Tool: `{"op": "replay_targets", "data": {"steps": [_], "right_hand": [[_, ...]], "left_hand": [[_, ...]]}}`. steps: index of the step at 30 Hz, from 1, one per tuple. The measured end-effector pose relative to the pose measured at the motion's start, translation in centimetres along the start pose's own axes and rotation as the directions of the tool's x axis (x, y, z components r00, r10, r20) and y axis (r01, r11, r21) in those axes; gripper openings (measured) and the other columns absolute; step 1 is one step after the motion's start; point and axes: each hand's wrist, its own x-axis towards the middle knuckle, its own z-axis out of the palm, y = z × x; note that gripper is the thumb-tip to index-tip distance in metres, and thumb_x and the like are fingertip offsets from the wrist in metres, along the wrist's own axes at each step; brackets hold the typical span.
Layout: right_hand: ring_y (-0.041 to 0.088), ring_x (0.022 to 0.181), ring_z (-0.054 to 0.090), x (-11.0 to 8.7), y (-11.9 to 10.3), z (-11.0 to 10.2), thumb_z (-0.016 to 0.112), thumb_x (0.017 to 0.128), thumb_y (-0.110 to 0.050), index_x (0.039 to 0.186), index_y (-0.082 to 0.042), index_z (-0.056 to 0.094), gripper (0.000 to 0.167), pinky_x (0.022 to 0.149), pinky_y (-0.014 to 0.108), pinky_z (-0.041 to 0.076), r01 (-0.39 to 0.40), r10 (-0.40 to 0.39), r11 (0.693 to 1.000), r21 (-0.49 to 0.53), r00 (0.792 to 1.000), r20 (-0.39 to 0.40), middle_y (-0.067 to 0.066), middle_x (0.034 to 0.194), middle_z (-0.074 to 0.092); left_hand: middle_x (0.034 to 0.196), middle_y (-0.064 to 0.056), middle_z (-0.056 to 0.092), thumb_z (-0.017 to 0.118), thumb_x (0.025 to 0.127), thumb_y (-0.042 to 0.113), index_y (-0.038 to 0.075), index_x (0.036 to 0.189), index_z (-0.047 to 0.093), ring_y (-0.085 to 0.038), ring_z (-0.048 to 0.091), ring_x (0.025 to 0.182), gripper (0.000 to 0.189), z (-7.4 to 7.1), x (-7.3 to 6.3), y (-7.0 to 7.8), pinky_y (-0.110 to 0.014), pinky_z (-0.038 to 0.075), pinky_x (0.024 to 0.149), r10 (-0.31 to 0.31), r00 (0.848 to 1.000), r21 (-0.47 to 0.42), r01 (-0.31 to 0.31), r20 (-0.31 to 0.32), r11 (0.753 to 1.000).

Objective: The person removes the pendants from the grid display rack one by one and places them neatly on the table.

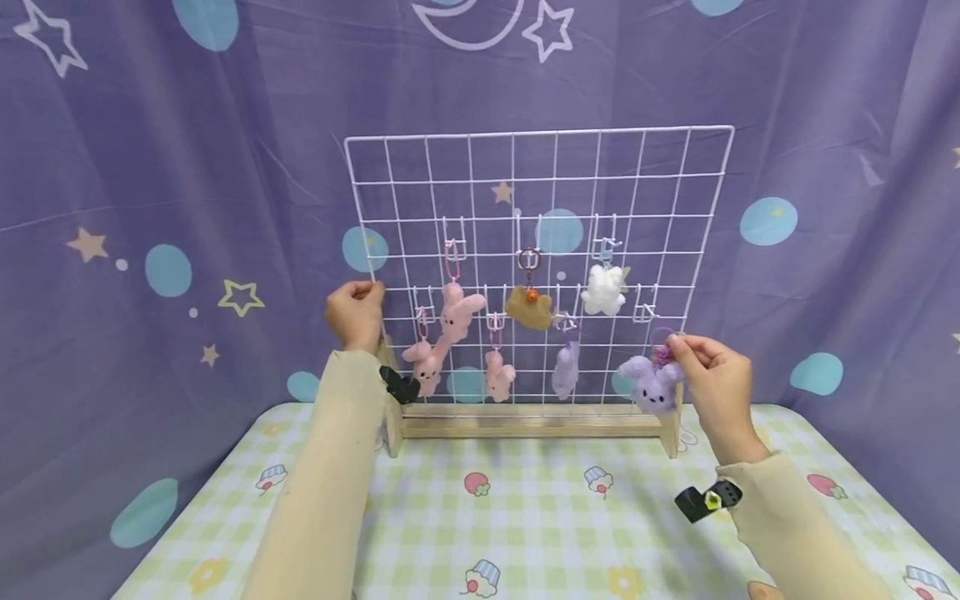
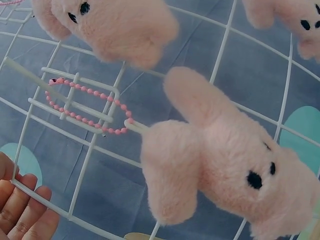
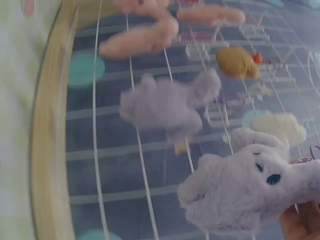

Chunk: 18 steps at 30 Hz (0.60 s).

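My left hand (image 1: 356, 315) grips the left edge of a white wire grid rack (image 1: 540, 132), fingers curled round the outer wire. Near the rack's right edge, my right hand (image 1: 716, 387) pinches the chain at the top of a purple plush rabbit keychain (image 1: 654, 387), which dangles face forward. Just above it is a bare white hook (image 1: 643, 313). In the right wrist view, this purple rabbit (image 3: 240, 190) is close to the camera, with fingertips beside its ear. A pink plush rabbit (image 2: 220, 150) hangs by a pink bead chain (image 2: 92, 91) close to my left hand.
More plush keychains hang from hooks: pink rabbits (image 1: 457, 312), a brown one (image 1: 529, 308) with an orange ball, a white one (image 1: 603, 290) and another purple one (image 1: 566, 371). The rack stands in a wooden base (image 1: 525, 427) on a green checked tablecloth (image 1: 540, 517), before a purple curtain (image 1: 225, 150).
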Motion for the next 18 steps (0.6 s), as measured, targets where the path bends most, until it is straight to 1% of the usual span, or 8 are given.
{"op": "replay_targets", "data": {"steps": [3, 8, 12, 14, 18], "right_hand": [[0.001, 0.064, 0.066, -1.1, 0.1, 0.5, 0.068, 0.085, -0.010, 0.086, 0.000, 0.070, 0.010, 0.062, 0.012, 0.049, -0.021, 0.019, 0.998, 0.058, 0.999, 0.030, -0.011, 0.068, 0.070], [0.002, 0.065, 0.067, -3.2, 0.1, 1.5, 0.067, 0.086, -0.009, 0.088, 0.004, 0.069, 0.013, 0.064, 0.014, 0.050, -0.043, 0.034, 0.996, 0.082, 0.994, 0.102, -0.009, 0.069, 0.070], [0.004, 0.067, 0.067, -4.8, 0.0, 2.1, 0.064, 0.088, -0.007, 0.086, 0.001, 0.069, 0.010, 0.064, 0.016, 0.051, -0.049, 0.030, 0.993, 0.106, 0.984, 0.174, -0.007, 0.071, 0.070], [0.005, 0.068, 0.067, -5.6, 0.0, 2.2, 0.062, 0.090, -0.008, 0.088, 0.004, 0.067, 0.013, 0.064, 0.018, 0.052, -0.046, 0.023, 0.994, 0.099, 0.976, 0.218, -0.006, 0.072, 0.071], [0.007, 0.068, 0.067, -7.3, 0.1, 2.2, 0.061, 0.090, -0.008, 0.092, 0.011, 0.064, 0.020, 0.063, 0.020, 0.052, -0.030, 0.018, 0.999, 0.036, 0.955, 0.296, -0.007, 0.074, 0.071]], "left_hand": [[0.085, -0.014, 0.069, 0.069, 0.082, 0.019, 0.001, 0.089, 0.072, -0.008, 0.051, 0.063, 0.020, -0.1, 0.0, 0.0, -0.017, 0.039, 0.061, 0.005, 1.000, 0.008, -0.005, -0.002, 1.000], [0.085, -0.014, 0.069, 0.069, 0.082, 0.019, 0.001, 0.088, 0.072, -0.008, 0.051, 0.063, 0.020, -0.2, 0.1, 0.1, -0.017, 0.038, 0.061, 0.011, 1.000, 0.009, -0.011, -0.007, 1.000], [0.085, -0.014, 0.069, 0.069, 0.082, 0.018, 0.001, 0.089, 0.072, -0.012, 0.053, 0.066, 0.019, -0.3, 0.0, 0.1, -0.019, 0.039, 0.062, 0.010, 1.000, 0.019, -0.010, -0.006, 1.000], [0.085, -0.015, 0.069, 0.069, 0.082, 0.017, 0.000, 0.088, 0.072, -0.016, 0.054, 0.068, 0.019, -0.3, 0.0, 0.1, -0.021, 0.039, 0.063, 0.020, 1.000, 0.023, -0.019, -0.005, 1.000], [0.085, -0.016, 0.069, 0.068, 0.082, 0.016, 0.000, 0.088, 0.072, -0.018, 0.055, 0.068, 0.018, -0.3, -0.1, 0.2, -0.021, 0.039, 0.063, 0.032, 0.999, 0.021, -0.032, 0.001, 0.999]]}}
